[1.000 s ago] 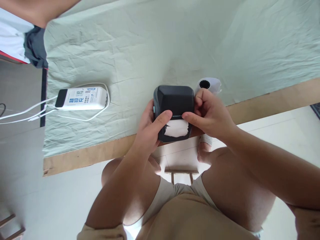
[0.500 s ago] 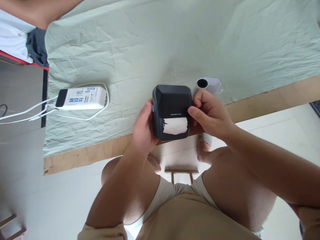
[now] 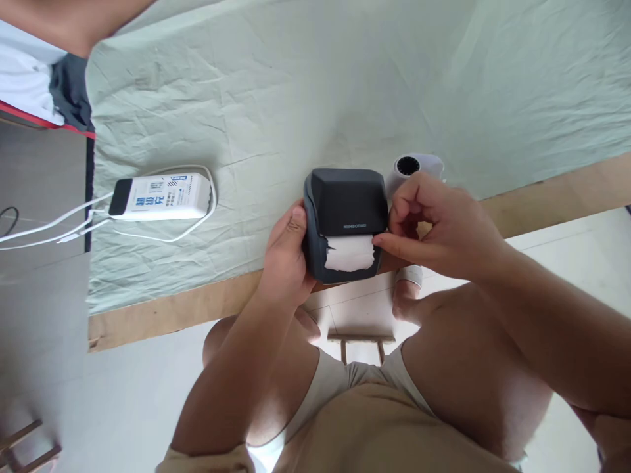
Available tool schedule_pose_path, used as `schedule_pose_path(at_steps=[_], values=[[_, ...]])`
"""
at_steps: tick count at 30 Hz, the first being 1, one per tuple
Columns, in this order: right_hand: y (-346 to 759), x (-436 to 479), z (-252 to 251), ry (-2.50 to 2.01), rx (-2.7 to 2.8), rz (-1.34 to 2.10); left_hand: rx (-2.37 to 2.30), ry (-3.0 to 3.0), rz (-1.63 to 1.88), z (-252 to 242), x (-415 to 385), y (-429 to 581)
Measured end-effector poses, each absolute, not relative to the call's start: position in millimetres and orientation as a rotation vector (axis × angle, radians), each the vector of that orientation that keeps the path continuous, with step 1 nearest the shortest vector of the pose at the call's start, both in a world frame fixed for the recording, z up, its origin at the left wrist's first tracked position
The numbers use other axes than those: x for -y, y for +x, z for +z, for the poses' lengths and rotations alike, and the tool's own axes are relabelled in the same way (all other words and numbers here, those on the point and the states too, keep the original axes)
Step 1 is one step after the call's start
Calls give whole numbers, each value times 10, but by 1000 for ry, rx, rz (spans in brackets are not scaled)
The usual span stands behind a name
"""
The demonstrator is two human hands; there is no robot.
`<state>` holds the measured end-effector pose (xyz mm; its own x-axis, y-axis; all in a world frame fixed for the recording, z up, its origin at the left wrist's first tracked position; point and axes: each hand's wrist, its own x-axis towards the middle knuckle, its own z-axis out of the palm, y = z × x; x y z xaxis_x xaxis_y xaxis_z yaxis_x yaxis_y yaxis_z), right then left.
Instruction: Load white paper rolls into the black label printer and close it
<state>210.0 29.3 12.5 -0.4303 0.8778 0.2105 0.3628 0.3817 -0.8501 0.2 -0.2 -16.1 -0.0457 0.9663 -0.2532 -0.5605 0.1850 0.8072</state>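
A dark label printer (image 3: 351,203) with a glossy black lid is held over the table's front edge. A strip of white label paper (image 3: 349,253) with ragged edges sticks out of its slot. My left hand (image 3: 288,256) is closed around the printer's left side, thumb uppermost. At the right side my right hand (image 3: 434,220) is closed, its thumb tip on the printer beside the right end of the paper. Its curled fingers press near the lid's edge and partly hide what they touch. Behind this hand lies a white roll (image 3: 408,165) with a dark round end, partly covered.
A white power strip (image 3: 167,196) with cables lies on the left of the cloth-covered table (image 3: 256,98). The table's wooden edge (image 3: 172,315) runs in front of my legs. Another person's arm (image 3: 83,23) reaches in at the upper left. A wooden stool (image 3: 29,443) stands lower left.
My right hand has shifted its hold: the thumb moved down from the lid's edge to beside the paper, and the wrist rose. My left hand still grips the printer.
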Motion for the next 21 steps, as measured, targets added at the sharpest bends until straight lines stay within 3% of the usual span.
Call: schedule_pose_path(at_steps=[5, 11, 17, 21], values=[[2110, -301, 167, -1049, 2002, 780, -984, 539, 1332, -163, -5, 2], [1952, -255, 180, -1033, 1652, 567, -1046, 539, 1321, -191, -4, 4], [1848, -412, 214, -1158, 2223, 129, -1009, 537, 1321, -157, -6, 21], [1770, -423, 299, -1287, 2450, 155, -972, 571, 1221, -122, 6, 8]])
